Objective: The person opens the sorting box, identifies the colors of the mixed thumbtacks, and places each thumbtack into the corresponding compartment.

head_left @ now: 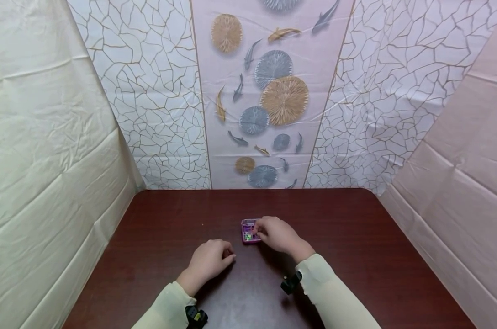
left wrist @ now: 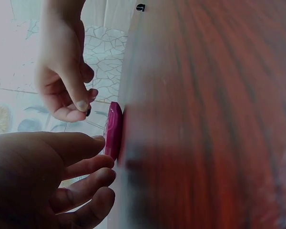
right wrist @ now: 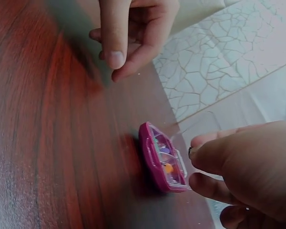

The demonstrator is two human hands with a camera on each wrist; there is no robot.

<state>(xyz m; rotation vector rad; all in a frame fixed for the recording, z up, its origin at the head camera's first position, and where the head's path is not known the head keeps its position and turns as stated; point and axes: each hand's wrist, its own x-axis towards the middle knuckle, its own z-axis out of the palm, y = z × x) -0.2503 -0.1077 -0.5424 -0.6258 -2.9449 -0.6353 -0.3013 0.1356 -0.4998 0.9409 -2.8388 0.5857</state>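
A small magenta case point(head_left: 243, 234) with a clear lid sits on the table near its middle, its lid standing raised at the far side. Colourful small pieces, among them an orange one point(right wrist: 168, 168) and a purple one point(right wrist: 165, 150), lie in its compartments. Above the case, my right hand point(head_left: 279, 235) pinches a tiny dark piece point(left wrist: 88, 112) between thumb and forefinger; its kind is too small to tell. My left hand point(head_left: 209, 260) rests on the table, left of and nearer than the case, with fingers loosely bent and nothing held.
The dark red wooden table point(head_left: 150, 256) extends around the case. Patterned cloth point(head_left: 166, 114) hangs behind it, and plain pale cloth point(head_left: 47, 137) covers the sides. Small black cameras point(head_left: 291, 282) are strapped to both wrists.
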